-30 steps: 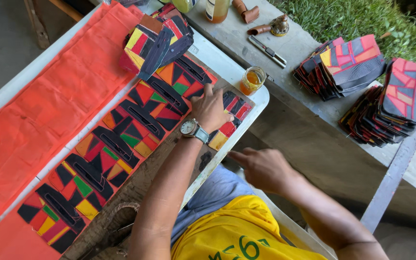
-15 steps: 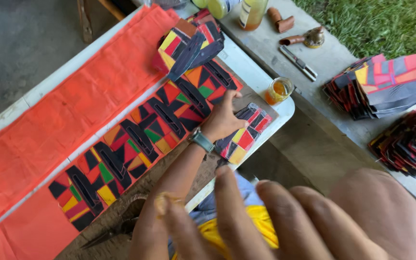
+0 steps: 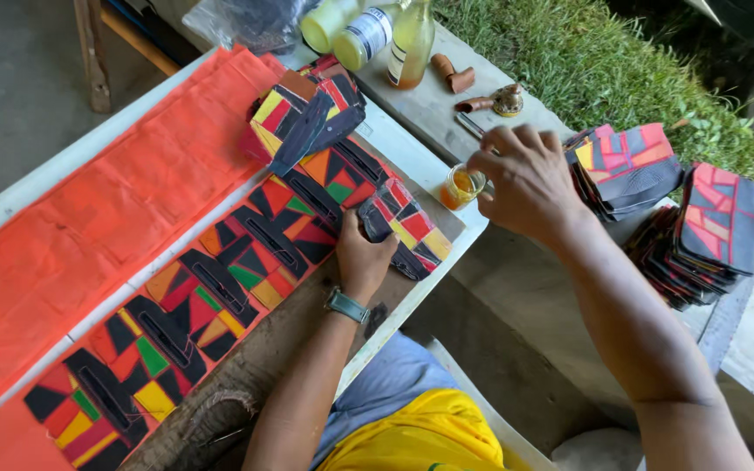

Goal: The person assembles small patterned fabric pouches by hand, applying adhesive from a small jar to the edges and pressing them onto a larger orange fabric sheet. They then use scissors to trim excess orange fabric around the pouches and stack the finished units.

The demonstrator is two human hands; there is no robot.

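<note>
- Both hands are over the near right corner of the counter [image 3: 434,170]: the left hand [image 3: 361,249] lies with fingers curled down, pressing a patchwork fabric piece [image 3: 407,228], and the right hand [image 3: 525,179] hovers with fingers bent and loosely spread just beside a small glass of amber liquid [image 3: 462,186], gripping nothing that can be seen.
- Largest on the counter is the orange cloth [image 3: 106,209], spread along its far long edge.
- Next, a long strip of patchwork panels [image 3: 202,296] in black, red, orange, green and yellow runs along the near edge, ending at the left hand.
- A folded stack of the same patchwork [image 3: 303,113] sits at the right end of the counter, touching the strip.
- Two piles of patchwork pieces [image 3: 691,218] rest on the concrete ledge [image 3: 434,100] to the right, well apart from the left hand, the nearer pile close beside the right hand.
- Bottles [image 3: 368,30] stand at the ledge's far end, with a small brass tool [image 3: 508,100] near them.
- The glass stands at the counter's right corner, between the two hands.
- Half a second ago the right hand was raised close to the camera, filling the lower view; it has since reached out beside the glass, while the left hand stays on the fabric.
</note>
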